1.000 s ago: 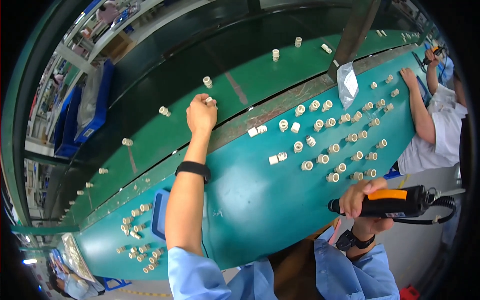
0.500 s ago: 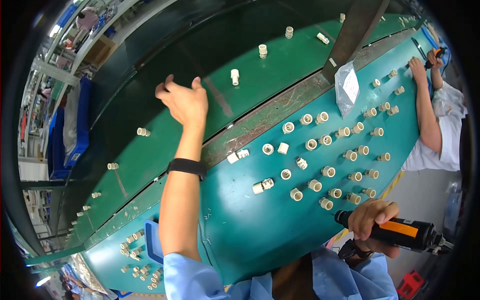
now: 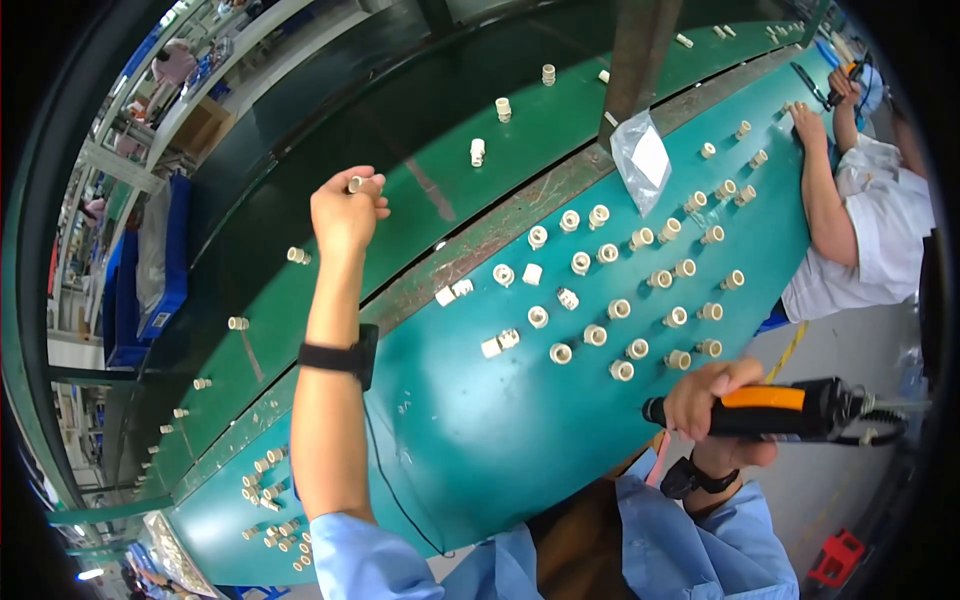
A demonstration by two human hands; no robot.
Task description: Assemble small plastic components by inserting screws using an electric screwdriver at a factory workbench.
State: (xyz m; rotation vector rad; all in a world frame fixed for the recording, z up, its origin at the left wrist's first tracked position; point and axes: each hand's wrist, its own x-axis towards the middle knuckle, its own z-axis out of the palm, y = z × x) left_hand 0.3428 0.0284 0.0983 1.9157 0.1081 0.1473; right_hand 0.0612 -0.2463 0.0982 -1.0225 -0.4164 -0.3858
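Note:
My left hand (image 3: 345, 215) is closed over the green conveyor belt (image 3: 410, 165), with a small cream cylindrical fitting (image 3: 356, 185) between thumb and fingers. Part of that fitting is hidden by my fingers. In my right hand (image 3: 700, 405) is a black electric screwdriver (image 3: 822, 412) with an orange band, tip pointing left over the table's near edge. Several similar cream fittings stand in loose rows on the teal table (image 3: 460, 400). A fitting (image 3: 501, 343) lies on its side nearer the middle, and another fitting (image 3: 454, 292) lies by the belt's edge.
More fittings (image 3: 477, 152) are spaced along the belt. A metal post (image 3: 632, 75) rises beside a clear plastic bag (image 3: 641, 160). At the far right a co-worker's arm (image 3: 825, 190) reaches over the table. Blue bins (image 3: 165, 260) stand left; a black cord (image 3: 395, 490) hangs near my left arm.
My left hand was spread and empty over the belt; now it is closed on a fitting. The view has shifted, so the table and post sit farther left. My right hand still holds the screwdriver.

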